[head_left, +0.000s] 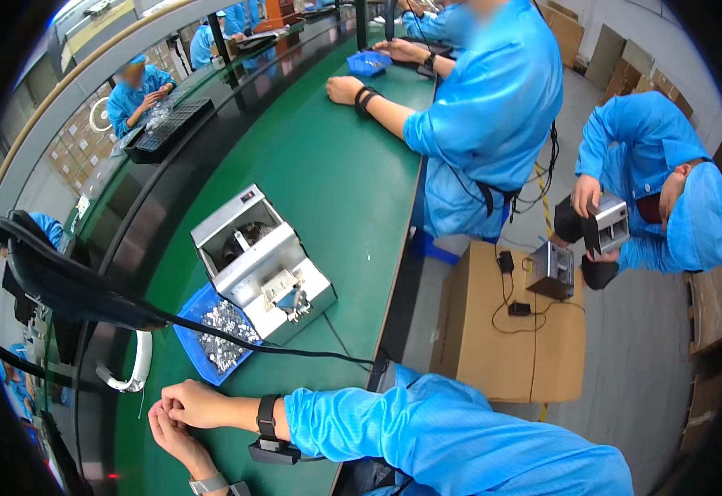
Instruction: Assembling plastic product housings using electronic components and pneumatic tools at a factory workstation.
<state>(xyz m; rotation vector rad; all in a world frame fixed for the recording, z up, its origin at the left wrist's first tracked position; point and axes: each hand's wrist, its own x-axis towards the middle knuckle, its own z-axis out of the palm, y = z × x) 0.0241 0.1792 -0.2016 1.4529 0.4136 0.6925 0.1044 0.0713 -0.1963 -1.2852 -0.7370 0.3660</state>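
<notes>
At the lower left my right hand (200, 405) and my left hand (177, 438) meet over the green work surface (336, 281), fingertips together. Both have their fingers bent in a pinch; whatever lies between them is too small or hidden to make out. A dark strap with a small box circles my right wrist, and a grey band my left. Just beyond them sits a blue bin (193, 341) heaped with small silvery metal parts (227, 335). Touching the bin is a metal desktop machine (266, 264) with an open hopper and a small mechanism at its near end.
A black cable (319, 353) crosses in front of the machine from a dark overhead arm (71, 277). A white curved piece (139, 364) stands left of my hands. Co-workers in blue sit farther along; one at right handles a metal box (609, 225) over a carton (493, 339).
</notes>
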